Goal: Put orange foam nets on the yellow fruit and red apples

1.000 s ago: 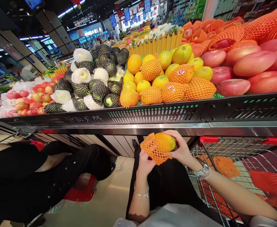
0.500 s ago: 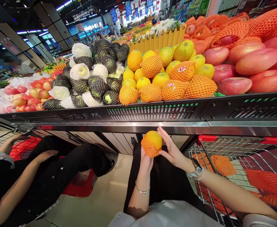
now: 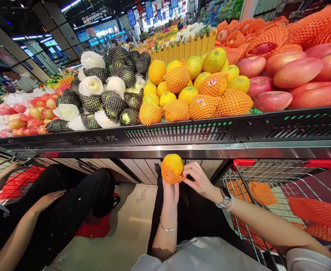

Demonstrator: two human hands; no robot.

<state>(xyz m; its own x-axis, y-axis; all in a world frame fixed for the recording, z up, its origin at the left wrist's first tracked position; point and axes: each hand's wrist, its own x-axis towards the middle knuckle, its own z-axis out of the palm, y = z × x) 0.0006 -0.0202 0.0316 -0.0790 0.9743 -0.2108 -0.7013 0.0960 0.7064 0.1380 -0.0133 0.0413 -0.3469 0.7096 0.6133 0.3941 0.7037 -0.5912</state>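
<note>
An orange (image 3: 173, 163) sits upright in front of the display edge, its lower half inside an orange foam net (image 3: 169, 177) and its top bare. My left hand (image 3: 170, 192) holds it from below, the fingers mostly hidden behind the net and fruit. At the net's right edge, my right hand (image 3: 198, 180) pinches the mesh between thumb and fingers. Beyond the rail, loose oranges (image 3: 188, 94) and netted ones (image 3: 202, 106) are piled together.
A shopping cart (image 3: 240, 162) holding foam nets (image 3: 263, 193) stands at my right. A seated person's dark-trousered leg (image 3: 78, 203) is at left, near a red stool (image 3: 96, 226). The black display rail (image 3: 103, 138) runs across, with netted avocado-dark fruit (image 3: 113, 103) and mangoes (image 3: 298, 71) behind.
My right hand has gone from open fingers beside the orange to a pinch on the net's edge. The orange and both hands appear slightly further left in view.
</note>
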